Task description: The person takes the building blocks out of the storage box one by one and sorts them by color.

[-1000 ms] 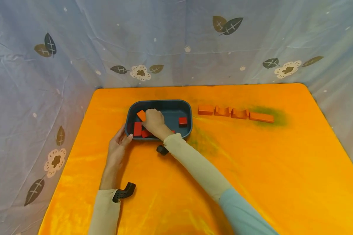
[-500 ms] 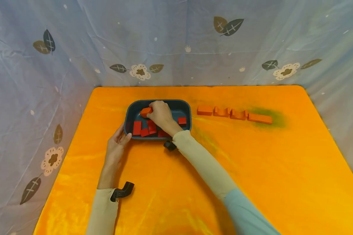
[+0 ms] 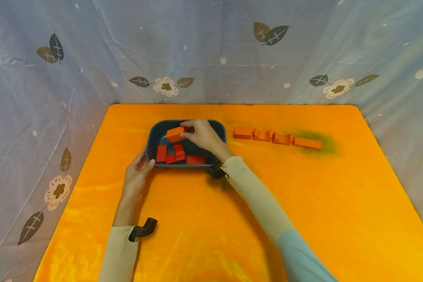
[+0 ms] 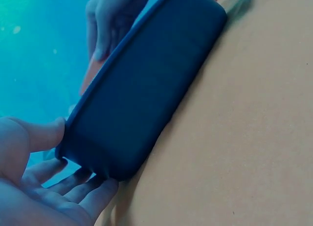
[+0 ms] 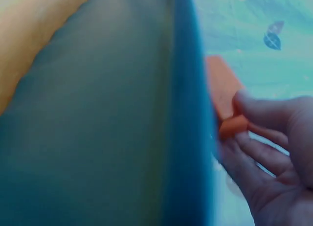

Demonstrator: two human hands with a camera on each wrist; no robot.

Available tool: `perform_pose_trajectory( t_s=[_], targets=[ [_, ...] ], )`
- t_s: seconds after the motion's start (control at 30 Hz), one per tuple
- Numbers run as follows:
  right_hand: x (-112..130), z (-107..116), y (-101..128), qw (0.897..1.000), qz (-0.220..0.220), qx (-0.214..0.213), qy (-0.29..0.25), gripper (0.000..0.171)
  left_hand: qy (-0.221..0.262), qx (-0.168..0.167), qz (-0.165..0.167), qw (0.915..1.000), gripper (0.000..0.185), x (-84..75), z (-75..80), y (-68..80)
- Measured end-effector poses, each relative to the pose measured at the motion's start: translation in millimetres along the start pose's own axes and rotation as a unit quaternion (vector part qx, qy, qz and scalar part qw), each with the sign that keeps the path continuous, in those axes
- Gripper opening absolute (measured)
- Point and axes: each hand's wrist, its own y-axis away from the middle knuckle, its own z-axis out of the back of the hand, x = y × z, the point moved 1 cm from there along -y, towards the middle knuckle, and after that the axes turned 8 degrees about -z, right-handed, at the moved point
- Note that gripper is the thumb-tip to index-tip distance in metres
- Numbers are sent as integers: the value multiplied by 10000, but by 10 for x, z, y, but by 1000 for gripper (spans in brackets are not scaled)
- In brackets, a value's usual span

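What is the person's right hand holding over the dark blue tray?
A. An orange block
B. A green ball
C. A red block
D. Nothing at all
A: in the head view the right hand pinches an orange block above the dark blue tray, while the red blocks lie on the tray's floor.
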Motion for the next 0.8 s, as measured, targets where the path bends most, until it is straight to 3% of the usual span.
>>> perform_pose_trajectory(
  t_s=[0.47, 0.8],
  targets=[
    [-439, 274, 351, 9919, 69, -260, -1239, 42, 10, -65, 31, 10000, 65, -18, -23, -9],
    [-733, 476, 528, 9797, -276, -419, -1940, 42, -215, -51, 8, 9998, 66, -13, -25, 9]
  ],
)
